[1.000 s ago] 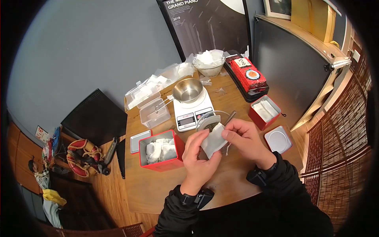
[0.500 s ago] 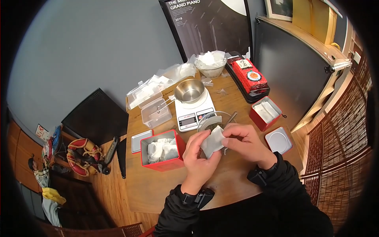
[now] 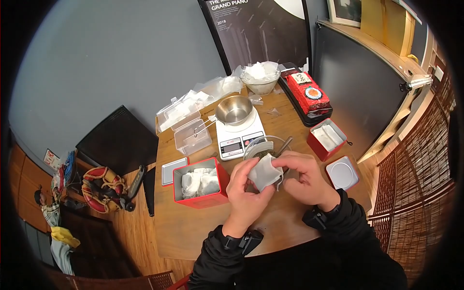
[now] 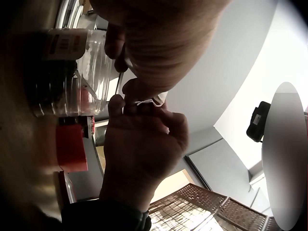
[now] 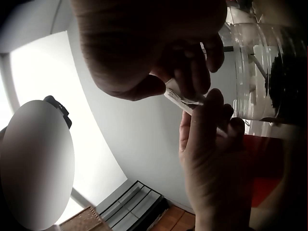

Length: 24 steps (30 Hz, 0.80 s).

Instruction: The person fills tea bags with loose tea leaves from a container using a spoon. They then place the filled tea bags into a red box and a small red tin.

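A left hand (image 3: 247, 195) grips a white drawstring pouch (image 3: 264, 175) near center in the head view, a right hand (image 3: 309, 181) pinching its edge, a clear jar (image 3: 250, 150) at 12 o'clock from it. The jar stands at 10 o'clock in the left wrist view, and at 2 o'clock in the right.

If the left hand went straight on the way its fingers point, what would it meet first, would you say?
Probably the clear jar, just beyond the small white bag that the left hand holds, though their depth apart is unclear.
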Motion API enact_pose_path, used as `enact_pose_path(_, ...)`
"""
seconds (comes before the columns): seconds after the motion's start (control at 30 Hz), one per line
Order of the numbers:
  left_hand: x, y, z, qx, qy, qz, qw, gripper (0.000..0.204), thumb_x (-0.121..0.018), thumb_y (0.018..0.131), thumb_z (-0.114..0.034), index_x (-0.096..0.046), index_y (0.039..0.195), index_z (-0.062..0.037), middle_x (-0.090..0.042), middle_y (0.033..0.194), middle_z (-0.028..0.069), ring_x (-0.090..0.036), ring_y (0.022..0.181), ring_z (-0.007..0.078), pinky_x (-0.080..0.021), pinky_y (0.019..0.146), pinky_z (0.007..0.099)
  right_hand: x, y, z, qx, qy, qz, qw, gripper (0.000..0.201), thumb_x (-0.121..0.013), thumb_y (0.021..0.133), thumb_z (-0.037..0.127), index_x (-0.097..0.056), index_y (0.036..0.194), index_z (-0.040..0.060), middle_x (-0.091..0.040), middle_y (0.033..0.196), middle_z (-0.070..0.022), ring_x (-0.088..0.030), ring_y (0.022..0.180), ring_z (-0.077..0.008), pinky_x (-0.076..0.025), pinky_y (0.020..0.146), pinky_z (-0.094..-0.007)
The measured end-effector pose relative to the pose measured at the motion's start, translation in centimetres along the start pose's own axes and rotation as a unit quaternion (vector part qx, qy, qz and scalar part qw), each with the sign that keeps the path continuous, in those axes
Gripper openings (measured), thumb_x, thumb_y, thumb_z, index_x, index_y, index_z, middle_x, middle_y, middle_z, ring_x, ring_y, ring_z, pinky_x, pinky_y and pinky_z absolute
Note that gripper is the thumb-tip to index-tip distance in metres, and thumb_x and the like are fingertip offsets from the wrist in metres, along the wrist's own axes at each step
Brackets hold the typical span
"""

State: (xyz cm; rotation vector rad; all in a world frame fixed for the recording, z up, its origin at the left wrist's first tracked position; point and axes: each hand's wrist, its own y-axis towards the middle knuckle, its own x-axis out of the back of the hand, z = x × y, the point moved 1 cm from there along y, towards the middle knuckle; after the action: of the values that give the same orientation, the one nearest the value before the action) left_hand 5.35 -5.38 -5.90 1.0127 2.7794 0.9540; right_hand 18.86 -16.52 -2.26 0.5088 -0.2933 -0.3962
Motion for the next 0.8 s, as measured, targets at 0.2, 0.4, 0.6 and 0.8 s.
enact_pose_path(0.2, 0.08, 0.06, -0.18, -0.023, 0.004, -0.005, 1.000, 0.063, -0.074, 0.069, 0.008, -0.056, 0.128, -0.0017, -0.055, 0.128, 0.0106, -0.060, 0.110, 0.0183, -0.052, 0.088, 0.0297, -0.44, 0.05, 0.04, 0.070, -0.104, -0.048, 0.991, 0.036, -0.057, 0.069, -0.006, -0.066, 0.104, -0.0027, -0.062, 0.083, -0.0127, -0.059, 0.075, -0.0203, -0.048, 0.070, -0.0302)
enact_pose_path(0.4, 0.02, 0.16, 0.15, -0.024, -0.009, 0.001, 1.000, 0.063, -0.074, 0.069, 0.010, -0.056, 0.128, -0.0008, -0.055, 0.127, 0.0114, -0.060, 0.112, 0.0200, -0.051, 0.093, 0.0318, -0.21, 0.18, 0.05, -0.006, -0.066, -0.029, 0.997, 0.028, -0.063, 0.074, -0.004, -0.067, 0.101, -0.0019, -0.065, 0.086, -0.0106, -0.061, 0.078, -0.0169, -0.050, 0.071, -0.0292)
enact_pose_path(0.6, 0.14, 0.18, -0.06, -0.011, -0.010, 0.002, 1.000, 0.062, -0.075, 0.070, 0.009, -0.056, 0.128, -0.0003, -0.054, 0.125, 0.0107, -0.060, 0.112, 0.0206, -0.052, 0.093, 0.0322, -0.25, 0.26, 0.29, -0.031, -0.003, -0.030, 0.999, 0.020, -0.067, 0.078, -0.004, -0.068, 0.098, -0.0007, -0.066, 0.087, -0.0081, -0.061, 0.076, -0.0159, -0.049, 0.070, -0.0287)
enact_pose_path(0.8, 0.07, 0.17, 0.17, -0.037, 0.008, -0.002, 0.999, 0.060, -0.075, 0.071, 0.009, -0.056, 0.127, -0.0001, -0.054, 0.124, 0.0113, -0.061, 0.110, 0.0205, -0.052, 0.091, 0.0309, -0.01, 0.27, 0.04, -0.005, -0.032, 0.005, 0.999, 0.021, -0.069, 0.079, -0.002, -0.068, 0.100, -0.0020, -0.068, 0.090, -0.0091, -0.063, 0.083, -0.0160, -0.049, 0.073, -0.0280)
